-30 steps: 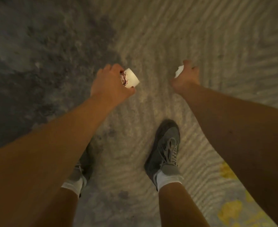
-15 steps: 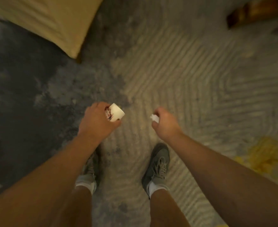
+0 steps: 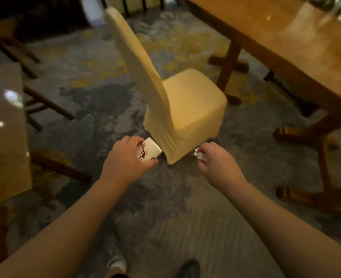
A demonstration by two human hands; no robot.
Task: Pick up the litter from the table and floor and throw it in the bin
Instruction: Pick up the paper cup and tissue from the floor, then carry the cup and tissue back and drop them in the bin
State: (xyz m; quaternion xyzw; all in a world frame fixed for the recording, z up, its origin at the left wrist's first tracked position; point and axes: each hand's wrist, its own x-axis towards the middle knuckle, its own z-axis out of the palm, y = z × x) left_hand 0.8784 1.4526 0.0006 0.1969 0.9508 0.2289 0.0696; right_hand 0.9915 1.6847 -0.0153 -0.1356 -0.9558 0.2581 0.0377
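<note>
My left hand [image 3: 125, 159] is closed around a white paper cup [image 3: 150, 150] with a red floral print, held on its side with the base pointing right. My right hand [image 3: 217, 163] grips a small crumpled white tissue [image 3: 200, 155], of which only a corner shows past the fingers. Both hands hover above the carpet in front of me, a little apart. No bin is in view.
A cream-covered chair [image 3: 183, 109] stands directly ahead, close to both hands. A wooden table [image 3: 306, 47] with crossed legs fills the right. A glossy tabletop [image 3: 3, 127] and wooden chair legs sit at the left. Grey and yellow patterned carpet [image 3: 165, 197] covers the floor.
My view has lifted from looking straight down at my feet to looking forward, so the chair and tables came into sight. Both hands keep their hold on the cup and the tissue.
</note>
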